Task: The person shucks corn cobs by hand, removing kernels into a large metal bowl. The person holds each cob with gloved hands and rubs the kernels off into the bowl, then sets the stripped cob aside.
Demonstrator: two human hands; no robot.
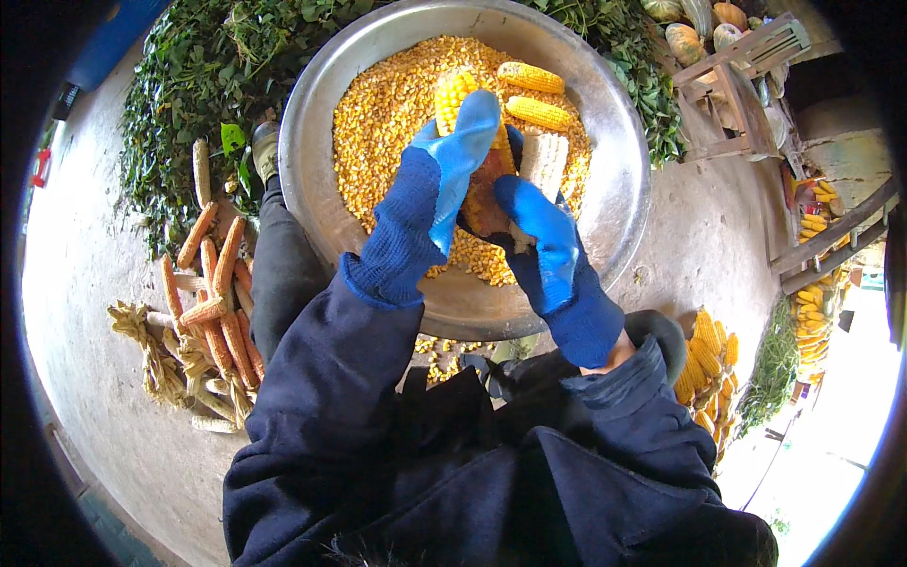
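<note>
Both my hands wear blue gloves and are over a wide metal basin (pixel 312 156) of loose yellow corn kernels (pixel 378 123). My left hand (pixel 449 161) is closed around an ear of corn (pixel 455 94), its thumb lying along it and yellow kernels showing at the top. Below it, a reddish-brown, dark-edged piece (pixel 486 194) lies between both hands; its exact kind is unclear. My right hand (pixel 550 241) is closed on its lower end, fingers partly hidden. Beside them, a stripped white cob (pixel 545 163) rests on the kernels near two yellow ears (pixel 534 94).
Leafy green stalks (pixel 189 104) are heaped behind the basin. Bare reddish cobs (pixel 222 283) and dry husks (pixel 156 350) lie on the left floor. More yellow ears (pixel 704 359) are at the right, with a wooden stool (pixel 737 94) and pumpkins (pixel 685 42) beyond. Spilled kernels (pixel 439 357) lie below the basin.
</note>
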